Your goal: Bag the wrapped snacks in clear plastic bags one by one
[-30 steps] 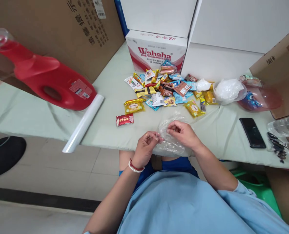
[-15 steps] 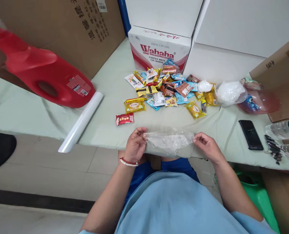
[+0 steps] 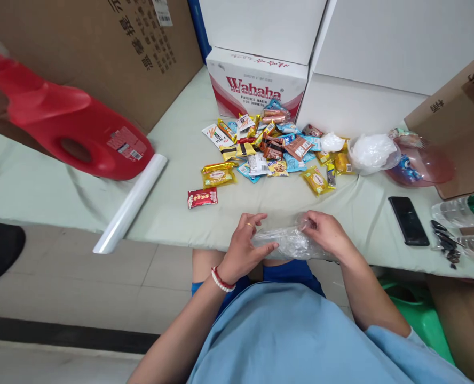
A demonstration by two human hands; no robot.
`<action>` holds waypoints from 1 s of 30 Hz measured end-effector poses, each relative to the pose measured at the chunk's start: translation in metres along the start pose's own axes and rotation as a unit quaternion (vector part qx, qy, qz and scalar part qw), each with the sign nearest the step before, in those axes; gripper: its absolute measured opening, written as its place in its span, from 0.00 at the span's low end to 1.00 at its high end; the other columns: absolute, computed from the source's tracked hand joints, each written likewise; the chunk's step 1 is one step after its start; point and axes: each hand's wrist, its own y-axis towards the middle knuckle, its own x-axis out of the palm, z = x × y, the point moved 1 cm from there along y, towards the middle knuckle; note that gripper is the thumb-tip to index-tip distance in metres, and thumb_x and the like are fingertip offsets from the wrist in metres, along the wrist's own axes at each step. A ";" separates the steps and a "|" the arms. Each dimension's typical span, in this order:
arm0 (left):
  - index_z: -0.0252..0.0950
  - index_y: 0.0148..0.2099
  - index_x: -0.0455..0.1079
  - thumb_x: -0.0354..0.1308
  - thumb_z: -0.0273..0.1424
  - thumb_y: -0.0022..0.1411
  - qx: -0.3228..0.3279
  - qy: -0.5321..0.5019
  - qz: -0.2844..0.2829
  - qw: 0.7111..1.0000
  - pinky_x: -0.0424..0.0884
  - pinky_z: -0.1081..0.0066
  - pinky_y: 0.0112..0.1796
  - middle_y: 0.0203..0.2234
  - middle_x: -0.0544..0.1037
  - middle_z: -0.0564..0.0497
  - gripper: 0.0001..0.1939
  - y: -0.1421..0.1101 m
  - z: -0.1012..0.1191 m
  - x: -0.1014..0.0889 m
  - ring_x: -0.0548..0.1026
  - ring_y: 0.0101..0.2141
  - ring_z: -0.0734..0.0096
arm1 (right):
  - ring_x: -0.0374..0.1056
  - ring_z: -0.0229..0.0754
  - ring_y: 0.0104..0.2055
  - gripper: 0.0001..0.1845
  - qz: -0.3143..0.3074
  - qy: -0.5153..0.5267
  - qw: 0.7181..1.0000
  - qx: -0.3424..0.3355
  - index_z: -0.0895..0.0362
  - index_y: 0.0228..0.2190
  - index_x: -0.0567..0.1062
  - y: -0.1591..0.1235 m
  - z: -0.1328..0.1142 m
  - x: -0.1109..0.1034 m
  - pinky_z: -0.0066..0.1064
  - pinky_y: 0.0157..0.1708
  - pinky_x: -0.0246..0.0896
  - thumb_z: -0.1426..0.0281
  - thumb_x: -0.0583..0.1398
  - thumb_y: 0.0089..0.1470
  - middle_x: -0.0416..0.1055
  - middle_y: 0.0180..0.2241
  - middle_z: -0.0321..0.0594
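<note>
My right grip [image 3: 327, 232] pinches the crumpled clear plastic [image 3: 293, 244] at the front edge of the counter [image 3: 173, 218]. My left grip [image 3: 243, 248] is spread at the plastic's other end, thumb apart from fingers. Wrapped snacks [image 3: 257, 164] lie piled beyond, before the Wahaha box [image 3: 255, 88].

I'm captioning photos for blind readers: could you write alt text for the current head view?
A person's right hand pinches crumpled clear plastic at the near edge of a cloth-covered table, the left hand open at the plastic's left end. Beyond is a pile of snack packets, a red bottle left and a black phone right.
</note>
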 end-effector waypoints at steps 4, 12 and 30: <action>0.39 0.34 0.79 0.69 0.37 0.57 -0.030 0.079 0.002 0.996 0.62 0.69 0.35 0.28 0.70 0.52 0.08 -0.003 -0.014 -0.004 0.68 0.31 0.69 | 0.67 0.41 0.32 0.08 -0.006 0.107 0.994 -0.037 0.54 0.35 0.78 0.003 0.010 -0.001 0.31 0.35 0.61 0.68 0.64 0.50 0.74 0.31 0.36; 0.38 0.31 0.67 0.58 0.47 0.63 -0.138 -0.089 0.158 0.974 0.56 0.73 0.26 0.21 0.63 0.58 0.18 0.001 -0.032 -0.020 0.58 0.23 0.75 | 0.66 0.38 0.33 0.17 0.056 0.388 0.919 0.036 0.54 0.32 0.77 0.002 0.008 -0.002 0.30 0.36 0.60 0.55 0.71 0.49 0.73 0.31 0.34; 0.39 0.30 0.67 0.46 0.44 0.70 -0.059 0.093 0.090 0.990 0.67 0.70 0.29 0.19 0.70 0.54 0.20 0.044 -0.031 -0.015 0.70 0.22 0.70 | 0.66 0.35 0.26 0.28 0.100 0.498 0.852 0.129 0.55 0.33 0.73 0.007 0.007 0.004 0.24 0.23 0.59 0.48 0.73 0.40 0.71 0.24 0.31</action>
